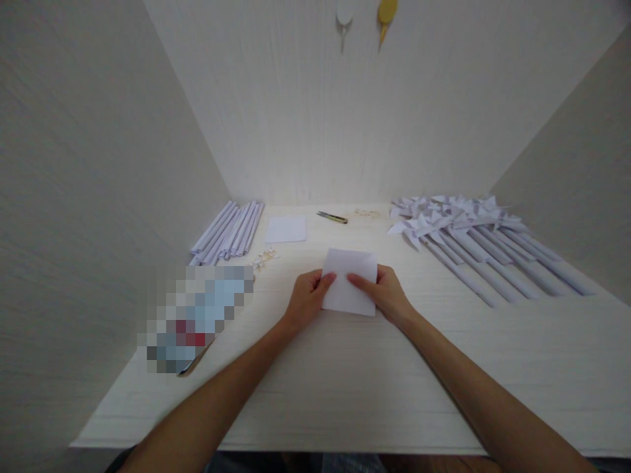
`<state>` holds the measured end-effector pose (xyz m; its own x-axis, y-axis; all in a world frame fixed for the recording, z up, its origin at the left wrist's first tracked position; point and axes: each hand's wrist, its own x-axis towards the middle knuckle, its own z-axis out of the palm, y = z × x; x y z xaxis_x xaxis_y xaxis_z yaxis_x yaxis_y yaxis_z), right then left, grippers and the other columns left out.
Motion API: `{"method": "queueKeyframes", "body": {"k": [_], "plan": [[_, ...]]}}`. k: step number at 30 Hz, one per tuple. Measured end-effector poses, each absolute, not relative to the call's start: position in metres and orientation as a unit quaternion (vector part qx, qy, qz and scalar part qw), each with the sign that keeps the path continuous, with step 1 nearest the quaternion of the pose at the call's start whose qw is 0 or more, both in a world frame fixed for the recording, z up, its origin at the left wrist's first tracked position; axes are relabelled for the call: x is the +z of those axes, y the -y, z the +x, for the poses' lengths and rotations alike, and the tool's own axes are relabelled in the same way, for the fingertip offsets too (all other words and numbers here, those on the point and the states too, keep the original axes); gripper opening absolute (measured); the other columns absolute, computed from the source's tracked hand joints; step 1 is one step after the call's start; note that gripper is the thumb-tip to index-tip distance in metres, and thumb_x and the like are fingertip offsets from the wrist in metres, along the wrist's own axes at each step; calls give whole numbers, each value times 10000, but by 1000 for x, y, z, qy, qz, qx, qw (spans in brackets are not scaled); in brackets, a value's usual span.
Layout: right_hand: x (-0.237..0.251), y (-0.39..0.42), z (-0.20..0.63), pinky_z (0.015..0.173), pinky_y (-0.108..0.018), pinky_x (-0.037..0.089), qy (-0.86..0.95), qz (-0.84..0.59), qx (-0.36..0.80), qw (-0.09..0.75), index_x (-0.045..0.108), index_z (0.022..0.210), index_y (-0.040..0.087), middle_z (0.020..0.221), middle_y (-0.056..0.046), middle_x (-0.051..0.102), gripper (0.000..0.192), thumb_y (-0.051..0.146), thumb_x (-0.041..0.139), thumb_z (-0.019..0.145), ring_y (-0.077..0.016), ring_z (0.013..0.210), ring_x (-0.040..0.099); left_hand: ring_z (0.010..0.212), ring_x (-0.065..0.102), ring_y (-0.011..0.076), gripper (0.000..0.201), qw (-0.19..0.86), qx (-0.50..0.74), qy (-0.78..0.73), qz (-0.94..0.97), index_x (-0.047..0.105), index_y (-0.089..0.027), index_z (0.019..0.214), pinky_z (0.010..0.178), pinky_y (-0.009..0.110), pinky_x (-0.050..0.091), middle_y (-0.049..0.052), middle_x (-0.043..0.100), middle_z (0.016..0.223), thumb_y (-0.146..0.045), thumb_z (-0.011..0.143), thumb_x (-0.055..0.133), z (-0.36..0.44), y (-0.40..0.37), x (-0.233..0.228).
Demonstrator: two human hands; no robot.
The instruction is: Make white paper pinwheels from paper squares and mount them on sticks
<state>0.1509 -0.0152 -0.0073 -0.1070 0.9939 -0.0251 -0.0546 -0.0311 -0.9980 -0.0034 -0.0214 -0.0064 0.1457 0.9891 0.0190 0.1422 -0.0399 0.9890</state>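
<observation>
A square white sheet of paper point(349, 297) is held up over the middle of the table. My left hand point(308, 295) grips its left edge, thumb on the face and fingers behind. On the opposite edge my right hand point(389, 292) pinches it the same way. Most of the fingers are hidden behind the sheet. Beyond it lies a second white paper square point(286, 230), flat on the table. Thread snips point(332, 217) rest farther back, near the wall.
Rolled paper tubes point(231, 230) are stacked at the back left. Several paper pinwheels point(458, 226) on paper sticks lie at the right. Small white bits point(266, 257) and pale pieces point(367, 213) are scattered behind my hands. A pixelated object point(202, 315) lies at left. Walls enclose the table point(315, 394) on three sides.
</observation>
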Motion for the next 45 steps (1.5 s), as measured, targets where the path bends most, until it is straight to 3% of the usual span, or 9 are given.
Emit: {"method": "queueKeyframes", "body": {"k": [7, 14, 22, 27, 29, 33, 37, 41, 45], "plan": [[-6, 18, 148, 464, -265, 410, 529, -537, 447, 481, 610, 608, 100, 600, -51, 616, 287, 383, 639, 569, -139, 510, 511, 491, 489, 95, 274, 531, 401, -476, 575, 596, -122, 693, 438, 204, 370, 2, 566, 581, -391, 647, 574, -2, 22, -5], [-6, 19, 147, 412, -219, 331, 614, -562, 332, 442, 552, 556, 121, 525, -13, 535, 233, 337, 560, 642, -108, 481, 441, 357, 446, 69, 388, 595, 404, -384, 578, 495, -144, 629, 346, 182, 337, -31, 497, 453, -527, 621, 556, 1, 25, 0], [-5, 14, 153, 370, -209, 271, 554, -475, 524, 440, 509, 543, 149, 404, 48, 455, 215, 335, 577, 627, -66, 356, 370, 653, 585, 119, 417, 529, 437, -352, 637, 509, -178, 925, 470, 175, 413, 38, 622, 800, -272, 563, 692, -7, 24, 2], [-3, 14, 161, 476, -224, 367, 457, -434, 654, 418, 604, 698, 127, 601, -3, 615, 233, 303, 668, 560, -97, 502, 513, 662, 548, 97, 534, 473, 494, -417, 599, 443, -235, 1070, 428, 159, 417, 6, 542, 868, -189, 580, 649, -13, 17, 2], [-3, 14, 164, 514, -230, 388, 448, -426, 681, 392, 620, 745, 122, 660, -18, 641, 271, 293, 690, 547, -110, 555, 544, 656, 538, 91, 478, 471, 483, -420, 607, 504, -226, 1035, 427, 161, 431, 10, 528, 872, -176, 578, 633, -16, 14, 3], [-5, 12, 167, 539, -233, 409, 451, -421, 691, 379, 618, 773, 119, 692, -26, 649, 290, 292, 699, 555, -114, 581, 562, 601, 529, 76, 180, 464, 436, -410, 653, 656, -175, 763, 448, 165, 448, 14, 542, 763, -158, 602, 578, -21, 13, 3], [-2, 12, 166, 524, -227, 425, 467, -418, 672, 394, 575, 886, 150, 707, -11, 639, 372, 276, 701, 559, -116, 586, 573, 539, 536, 70, 182, 454, 420, -418, 666, 684, -185, 708, 456, 166, 440, 7, 584, 653, -123, 607, 547, -23, 13, -1], [3, 12, 164, 359, -157, 324, 454, -429, 623, 471, 463, 1073, 241, 597, 63, 558, 488, 351, 635, 629, -69, 439, 503, 498, 517, 71, 135, 400, 469, -461, 638, 695, -196, 694, 423, 167, 394, 6, 586, 585, -189, 626, 578, -24, 12, -2], [2, 11, 163, 356, -150, 342, 481, -421, 588, 495, 525, 997, 229, 640, 46, 566, 461, 314, 674, 570, -85, 510, 548, 466, 481, 76, 128, 348, 521, -503, 596, 699, -197, 690, 406, 181, 363, -4, 551, 533, -271, 613, 627, -24, 13, -1]]}}
